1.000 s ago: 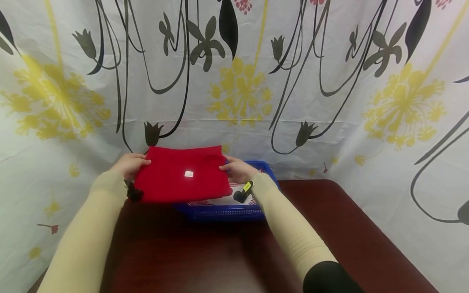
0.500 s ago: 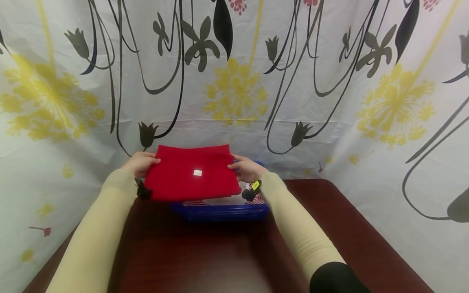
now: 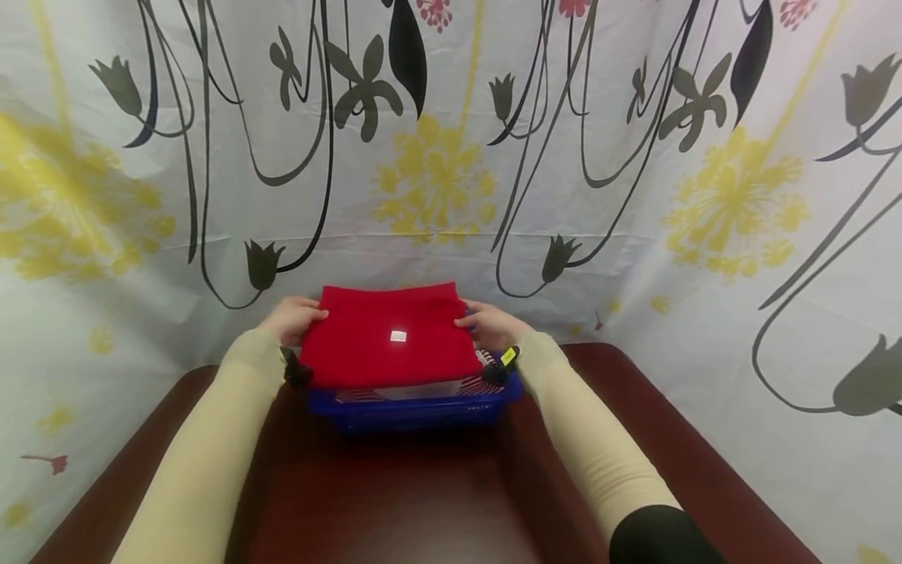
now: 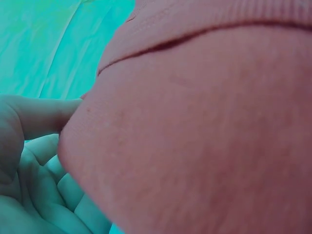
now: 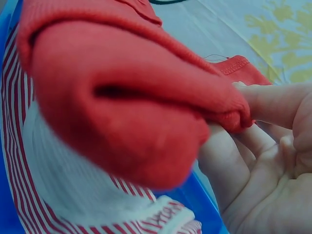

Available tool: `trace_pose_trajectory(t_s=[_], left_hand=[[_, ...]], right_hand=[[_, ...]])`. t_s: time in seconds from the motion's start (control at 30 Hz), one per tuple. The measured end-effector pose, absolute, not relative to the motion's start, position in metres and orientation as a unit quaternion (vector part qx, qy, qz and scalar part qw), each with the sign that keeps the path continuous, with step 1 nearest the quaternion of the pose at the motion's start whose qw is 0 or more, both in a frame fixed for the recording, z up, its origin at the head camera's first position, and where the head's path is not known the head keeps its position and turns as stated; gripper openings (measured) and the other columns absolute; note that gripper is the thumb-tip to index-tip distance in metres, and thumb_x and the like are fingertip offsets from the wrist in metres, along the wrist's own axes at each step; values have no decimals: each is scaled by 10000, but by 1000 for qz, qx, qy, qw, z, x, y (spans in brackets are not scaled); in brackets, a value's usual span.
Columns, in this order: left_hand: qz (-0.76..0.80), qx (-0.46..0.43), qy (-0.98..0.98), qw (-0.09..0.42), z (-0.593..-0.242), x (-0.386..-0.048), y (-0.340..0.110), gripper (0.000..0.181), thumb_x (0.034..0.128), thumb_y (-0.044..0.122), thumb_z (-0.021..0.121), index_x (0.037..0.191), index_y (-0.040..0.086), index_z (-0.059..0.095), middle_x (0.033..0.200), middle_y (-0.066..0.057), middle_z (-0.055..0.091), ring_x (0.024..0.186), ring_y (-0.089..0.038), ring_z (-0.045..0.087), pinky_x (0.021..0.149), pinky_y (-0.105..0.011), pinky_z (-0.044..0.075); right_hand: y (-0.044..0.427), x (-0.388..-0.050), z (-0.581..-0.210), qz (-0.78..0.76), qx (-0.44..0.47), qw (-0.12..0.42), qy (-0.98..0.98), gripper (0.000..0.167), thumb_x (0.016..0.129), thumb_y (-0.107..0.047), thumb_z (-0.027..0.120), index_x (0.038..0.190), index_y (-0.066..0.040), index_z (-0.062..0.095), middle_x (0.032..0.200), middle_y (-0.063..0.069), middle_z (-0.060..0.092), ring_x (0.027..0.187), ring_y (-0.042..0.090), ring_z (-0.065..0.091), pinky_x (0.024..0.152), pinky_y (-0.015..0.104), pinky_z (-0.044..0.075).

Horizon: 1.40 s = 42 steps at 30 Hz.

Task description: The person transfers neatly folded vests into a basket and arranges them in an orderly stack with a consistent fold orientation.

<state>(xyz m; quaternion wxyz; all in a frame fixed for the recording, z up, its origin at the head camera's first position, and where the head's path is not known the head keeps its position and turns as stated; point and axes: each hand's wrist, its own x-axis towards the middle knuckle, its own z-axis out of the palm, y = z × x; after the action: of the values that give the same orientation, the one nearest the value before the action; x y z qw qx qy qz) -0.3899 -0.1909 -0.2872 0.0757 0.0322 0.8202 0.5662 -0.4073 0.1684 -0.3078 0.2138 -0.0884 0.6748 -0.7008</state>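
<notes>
A folded red knit garment [image 3: 380, 360] with a small white label [image 3: 398, 336] is held up above a blue plastic basket [image 3: 416, 415]. My left hand [image 3: 291, 319] pinches its left edge between thumb and fingers. On the opposite edge, my right hand [image 3: 496, 326] has the same kind of pinch. Thick folded layers show in the right wrist view, where the thumb [image 5: 273, 102] presses on the red fabric [image 5: 122, 131]. Beneath it, inside the basket, lies white cloth with red stripes [image 5: 12, 141]. The garment hides much of the basket's inside.
The basket stands toward the back of a dark reddish-brown table [image 3: 395, 501]. A white curtain [image 3: 451, 180] with flower prints hangs behind the table and along its sides.
Both hands have carried the red garment to the right, from partly left of the basket to over it. The head view has turned slightly right. The grips look the same.
</notes>
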Motion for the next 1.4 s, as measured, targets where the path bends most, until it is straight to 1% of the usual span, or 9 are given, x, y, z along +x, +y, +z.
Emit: trace_pose_trajectory(t_s=[0.17,0.27,0.47,0.7,0.8,0.9,1.0,1.13,1.4], left_hand=[[591,38,800,94,-296,-396,-180,506,1002,96,482,1428,-128,323,888,-42,614,680,-92,610,659,-315,561],[597,37,795,101,-300,-399,-174,482,1001,86,481,1410,-132,346,839,-18,608,674,-97,606,643,-306,554],[591,38,800,99,-310,-405,-163,488,997,83,488,1407,-142,349,994,-109,590,703,-102,596,677,-299,553],[588,26,802,103,-319,-409,-156,467,984,57,494,1384,-151,372,972,-107,591,687,-103,590,660,-299,550],[579,27,808,106,-321,-409,-155,493,988,67,490,1400,-159,339,1099,-175,571,719,-112,591,683,-311,552],[572,28,812,111,-322,-411,-154,534,993,84,489,1428,-155,291,1270,-246,495,772,-131,589,735,-338,553],[569,26,814,116,-323,-415,-152,553,994,92,489,1447,-137,270,1366,-273,429,818,-153,587,790,-370,548],[562,28,819,116,-324,-417,-152,563,996,99,482,1454,-136,253,1387,-283,412,827,-159,588,805,-385,545],[564,38,816,124,-327,-413,-148,573,999,68,462,1453,-163,199,1311,-263,435,720,-104,575,706,-318,547]], right_hand=[[179,-407,-315,-695,-83,215,681,644,1007,-9,451,1558,-219,192,1309,142,479,918,222,620,708,364,558],[185,-408,-319,-691,-83,213,686,624,1008,-13,450,1554,-196,207,1290,135,476,931,227,611,738,367,551],[194,-408,-327,-682,-76,213,695,623,1004,-6,454,1550,-188,216,1235,120,495,930,223,598,745,361,538],[198,-408,-333,-678,-62,222,698,615,1001,-1,453,1546,-161,216,1159,120,526,886,223,613,726,362,544],[199,-409,-334,-676,-54,224,700,596,999,0,455,1535,-142,236,1170,131,521,912,238,606,742,378,540],[199,-410,-335,-676,-49,225,701,607,998,7,453,1539,-150,229,1183,134,520,942,244,598,761,393,534],[200,-411,-335,-675,-47,225,701,622,995,17,450,1543,-168,223,1172,124,535,948,238,599,767,399,529],[200,-414,-335,-671,-57,227,703,627,994,27,435,1547,-161,206,1137,111,551,930,226,609,766,401,526],[197,-416,-338,-661,-46,228,713,628,990,30,442,1548,-149,217,1140,111,543,927,234,606,776,410,530]])
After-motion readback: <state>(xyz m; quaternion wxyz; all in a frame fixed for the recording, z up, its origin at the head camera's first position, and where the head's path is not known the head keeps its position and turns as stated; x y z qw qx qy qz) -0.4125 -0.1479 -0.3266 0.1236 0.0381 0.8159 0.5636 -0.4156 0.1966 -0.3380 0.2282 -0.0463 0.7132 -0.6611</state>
